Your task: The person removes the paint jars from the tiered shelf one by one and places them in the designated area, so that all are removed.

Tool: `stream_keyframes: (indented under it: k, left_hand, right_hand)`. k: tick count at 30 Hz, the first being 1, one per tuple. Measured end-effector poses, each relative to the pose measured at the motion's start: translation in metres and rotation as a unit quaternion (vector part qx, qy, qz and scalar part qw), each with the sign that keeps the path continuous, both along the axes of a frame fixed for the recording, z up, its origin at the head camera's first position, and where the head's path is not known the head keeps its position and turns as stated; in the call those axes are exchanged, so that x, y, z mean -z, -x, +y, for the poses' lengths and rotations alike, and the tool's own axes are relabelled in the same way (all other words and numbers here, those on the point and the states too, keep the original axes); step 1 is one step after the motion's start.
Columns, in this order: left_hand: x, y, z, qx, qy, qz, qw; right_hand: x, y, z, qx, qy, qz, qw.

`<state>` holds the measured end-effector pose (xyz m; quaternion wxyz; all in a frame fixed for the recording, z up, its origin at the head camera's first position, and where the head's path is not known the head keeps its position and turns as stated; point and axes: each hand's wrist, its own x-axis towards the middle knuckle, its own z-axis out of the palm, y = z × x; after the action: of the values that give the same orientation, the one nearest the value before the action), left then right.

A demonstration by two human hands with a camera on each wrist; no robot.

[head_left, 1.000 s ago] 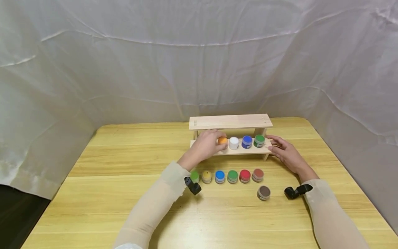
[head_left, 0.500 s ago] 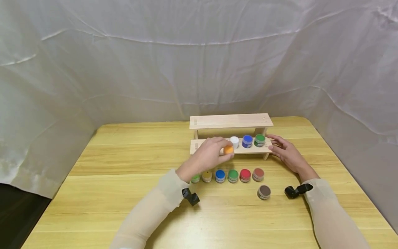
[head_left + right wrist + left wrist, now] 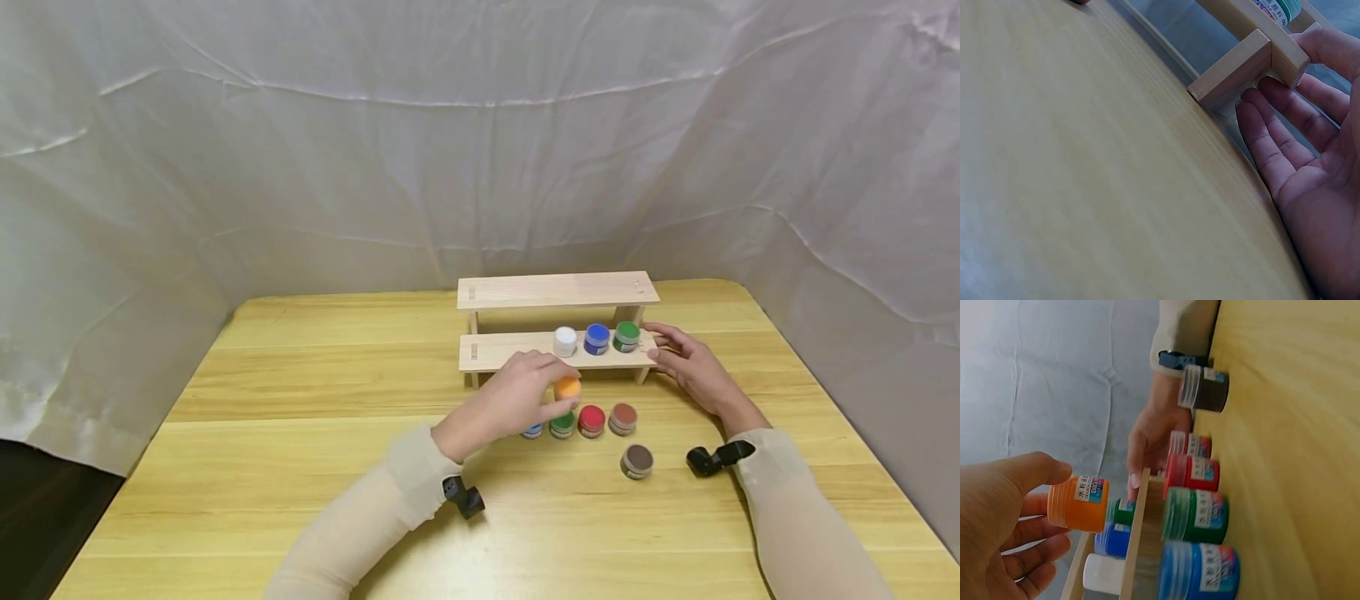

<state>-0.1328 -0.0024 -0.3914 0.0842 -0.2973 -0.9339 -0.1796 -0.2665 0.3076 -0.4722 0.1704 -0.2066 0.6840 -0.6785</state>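
My left hand [image 3: 513, 396] pinches an orange paint jar [image 3: 1079, 503] between thumb and fingers, in front of a two-tier wooden rack [image 3: 502, 352]. In the head view the jar hangs above the row of jars on the table. On the rack's lower shelf stand a white jar [image 3: 565, 342], a dark blue jar [image 3: 597, 340] and a dark green jar [image 3: 626, 337]. My right hand [image 3: 693, 375] holds the right end of that shelf, thumb on top and fingers around the end piece [image 3: 1235, 72] in the right wrist view.
On the table, a light blue jar [image 3: 532, 432], a green jar [image 3: 562, 424], a red jar [image 3: 592, 422] and a reddish-brown jar [image 3: 622, 419] form a row. A dark brown jar [image 3: 637, 462] stands nearer. My left hand hides the row's left end. Grey cloth [image 3: 480, 183] hangs behind.
My left hand has lifted the orange jar off the lower shelf and carried it toward me and slightly right. My right hand stays at the rack's end.
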Motion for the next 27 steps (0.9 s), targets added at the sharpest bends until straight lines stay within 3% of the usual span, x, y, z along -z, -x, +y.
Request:
stream_keyframes:
  k: [10,21,27]
  left_hand:
    - [0.007,-0.013,0.013,0.016,0.024,-0.026,0.9993]
    - [0.020,-0.022,0.026,0.046,0.034,-0.005,0.9984]
    - [0.024,-0.029,0.035,0.062,0.070,0.017,0.9955]
  right_hand:
    - [-0.001,-0.001,0.000,0.004,-0.006,-0.002,1.0000]
    - [-0.001,0.000,-0.001,0.000,-0.002,-0.001,1.0000]
    - [-0.001,-0.001,-0.001,0.002,-0.006,0.000,1.0000]
